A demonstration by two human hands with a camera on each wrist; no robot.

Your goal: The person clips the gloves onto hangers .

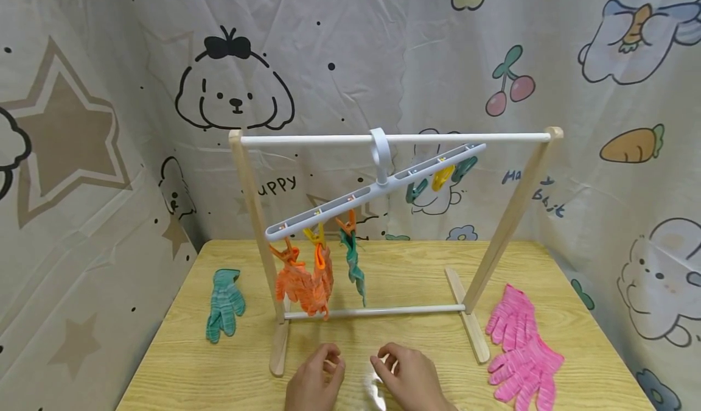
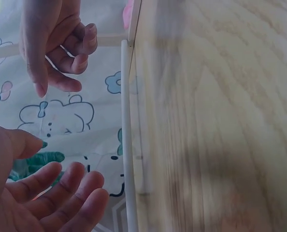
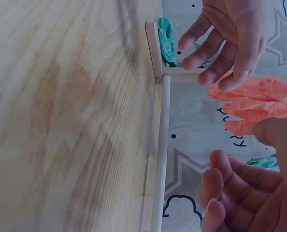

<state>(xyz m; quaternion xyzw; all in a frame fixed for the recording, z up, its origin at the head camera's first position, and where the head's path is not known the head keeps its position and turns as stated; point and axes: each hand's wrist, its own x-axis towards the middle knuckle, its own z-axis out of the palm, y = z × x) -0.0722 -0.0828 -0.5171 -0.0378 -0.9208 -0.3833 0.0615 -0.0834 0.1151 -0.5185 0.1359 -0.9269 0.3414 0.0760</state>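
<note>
My left hand (image 1: 316, 379) and right hand (image 1: 409, 377) are held apart over the front of the table, fingers loosely bent, nothing in either. Beyond them a grey hanger (image 1: 378, 189) hooks over the rack's white top bar (image 1: 306, 139), tilted with its left end low. Orange gloves (image 1: 306, 286) hang from its left end by an orange clothespin (image 1: 285, 252) and a yellow clothespin (image 1: 315, 234). A green glove (image 1: 353, 262) hangs beside them from another orange clothespin (image 1: 347, 221). Toward the raised right end are green clothespins (image 1: 464, 168) and a yellow clothespin (image 1: 442, 178), holding nothing.
A green glove (image 1: 224, 304) lies on the table left of the rack. Two pink gloves, one (image 1: 513, 318) partly under the other (image 1: 527, 371), lie at the right. The rack's wooden feet (image 1: 475, 337) and white lower bar (image 1: 378, 311) stand between the hands and the back curtain.
</note>
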